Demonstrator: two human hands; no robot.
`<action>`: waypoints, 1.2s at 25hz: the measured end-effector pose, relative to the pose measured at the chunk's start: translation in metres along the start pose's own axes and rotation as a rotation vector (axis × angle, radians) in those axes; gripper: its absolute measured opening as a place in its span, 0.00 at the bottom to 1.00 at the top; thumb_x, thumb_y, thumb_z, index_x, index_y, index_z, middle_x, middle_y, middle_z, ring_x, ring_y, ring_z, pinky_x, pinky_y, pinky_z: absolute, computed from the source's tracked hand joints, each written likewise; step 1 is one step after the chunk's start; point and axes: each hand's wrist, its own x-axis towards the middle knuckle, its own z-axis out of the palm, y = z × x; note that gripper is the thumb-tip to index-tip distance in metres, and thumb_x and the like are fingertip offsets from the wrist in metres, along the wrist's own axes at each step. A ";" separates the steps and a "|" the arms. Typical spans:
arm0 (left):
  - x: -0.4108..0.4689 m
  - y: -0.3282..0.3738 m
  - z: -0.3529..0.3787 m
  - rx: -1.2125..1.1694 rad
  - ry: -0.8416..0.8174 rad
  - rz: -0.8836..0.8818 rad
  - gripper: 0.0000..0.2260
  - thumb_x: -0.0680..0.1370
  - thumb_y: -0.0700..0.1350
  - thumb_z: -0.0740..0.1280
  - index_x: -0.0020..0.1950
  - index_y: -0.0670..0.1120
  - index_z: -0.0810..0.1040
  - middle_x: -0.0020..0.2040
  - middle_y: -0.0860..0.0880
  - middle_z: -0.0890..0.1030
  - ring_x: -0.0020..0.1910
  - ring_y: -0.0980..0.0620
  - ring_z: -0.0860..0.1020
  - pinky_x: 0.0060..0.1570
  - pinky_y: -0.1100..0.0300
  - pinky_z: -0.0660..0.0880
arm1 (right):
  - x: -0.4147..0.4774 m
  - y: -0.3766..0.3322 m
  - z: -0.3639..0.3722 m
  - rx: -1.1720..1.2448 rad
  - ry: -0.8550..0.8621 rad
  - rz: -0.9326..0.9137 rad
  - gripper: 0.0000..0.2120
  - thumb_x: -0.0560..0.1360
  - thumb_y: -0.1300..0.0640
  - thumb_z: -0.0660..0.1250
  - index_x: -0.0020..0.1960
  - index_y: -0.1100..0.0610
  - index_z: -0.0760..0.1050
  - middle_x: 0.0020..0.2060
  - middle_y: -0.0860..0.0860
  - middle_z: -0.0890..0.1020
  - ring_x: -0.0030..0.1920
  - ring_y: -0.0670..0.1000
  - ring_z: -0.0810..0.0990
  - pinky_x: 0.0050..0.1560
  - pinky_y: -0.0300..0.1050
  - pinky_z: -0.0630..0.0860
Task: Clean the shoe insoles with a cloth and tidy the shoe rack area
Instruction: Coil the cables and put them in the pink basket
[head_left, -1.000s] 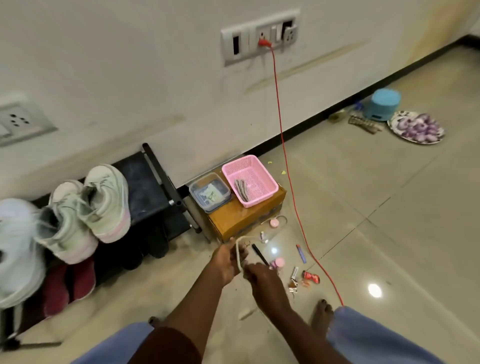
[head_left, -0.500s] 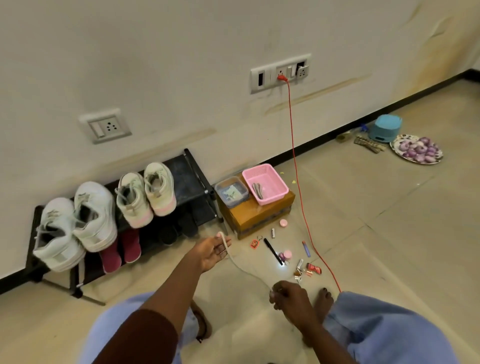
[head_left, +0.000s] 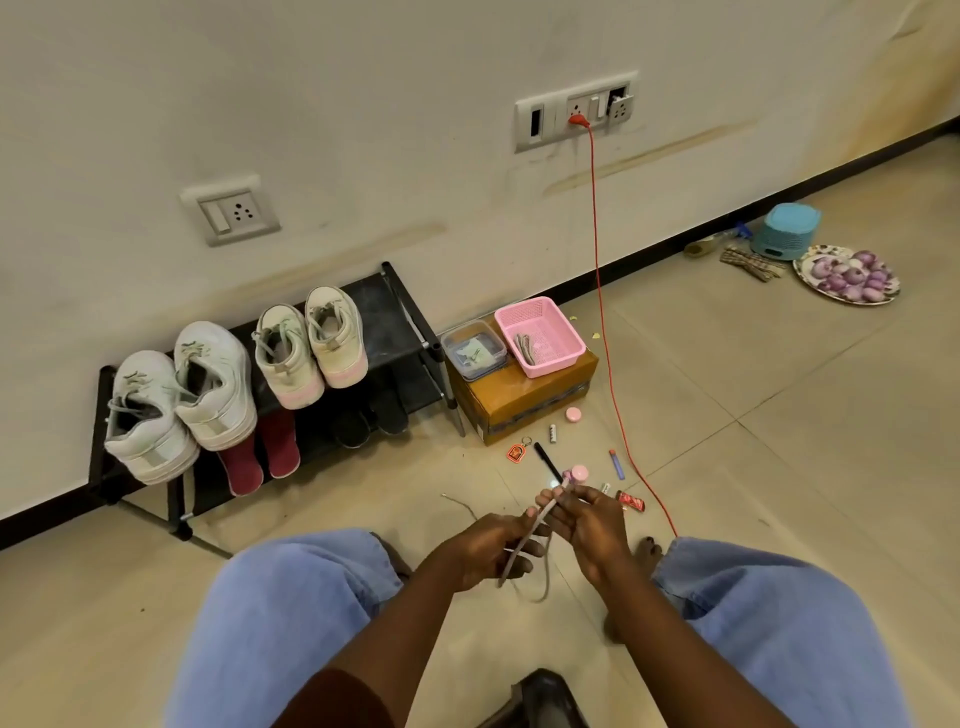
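Left hand (head_left: 491, 545): the grip is clamped on the lower run of a lace (head_left: 537, 522), fingers curled round it just above the knees.
Right hand (head_left: 589, 525): the grip pinches the upper end of the same lace, fingertips closed on it, close beside the left hand.
Why held so: with the two hands this near and slack looping below them, I judge the lace is being gathered into a bundle, not stretched out.
Lace: a pale grey, flat, limp cord. One loop hangs under the hands and a thin tail trails on the floor (head_left: 753, 415) to the left.
Shoe rack (head_left: 387, 312): a black two-shelf rack against the wall, well apart from the hands. Two pairs of white sneakers (head_left: 182, 400) sit on top and maroon shoes (head_left: 260, 457) on the lower shelf.
Insoles: none can be made out, so they are probably inside the shoes.
Cloth (head_left: 750, 262): a checked piece lies far right by the wall, possibly the cleaning cloth.
Pink basket (head_left: 558, 358): it sits on a cardboard box (head_left: 524, 400) beside the rack and holds what looks like another bundled lace, so it is the likely place for this one.
Loose bits: a key ring (head_left: 517, 452), a pen (head_left: 545, 460) and other small items lie scattered on the floor in front of the box, not yet tidied.
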 end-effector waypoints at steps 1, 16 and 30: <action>-0.001 -0.002 -0.007 0.037 0.016 0.016 0.12 0.80 0.51 0.61 0.54 0.45 0.79 0.39 0.50 0.77 0.32 0.55 0.73 0.38 0.64 0.73 | 0.001 -0.003 -0.003 0.033 0.022 -0.005 0.05 0.77 0.70 0.59 0.45 0.65 0.73 0.41 0.60 0.81 0.36 0.50 0.84 0.38 0.42 0.82; 0.009 -0.023 -0.085 -0.401 0.833 0.209 0.07 0.75 0.36 0.68 0.52 0.39 0.80 0.40 0.46 0.82 0.39 0.54 0.80 0.35 0.67 0.76 | 0.024 -0.013 -0.025 0.207 0.227 -0.075 0.09 0.75 0.73 0.60 0.42 0.61 0.70 0.37 0.57 0.81 0.31 0.48 0.84 0.32 0.40 0.81; 0.021 -0.006 -0.045 -0.541 0.638 0.492 0.10 0.81 0.36 0.57 0.47 0.43 0.76 0.38 0.48 0.74 0.35 0.53 0.73 0.43 0.61 0.74 | 0.029 0.018 0.001 -0.993 0.041 -0.603 0.11 0.72 0.71 0.66 0.51 0.63 0.81 0.44 0.58 0.84 0.44 0.50 0.81 0.45 0.27 0.71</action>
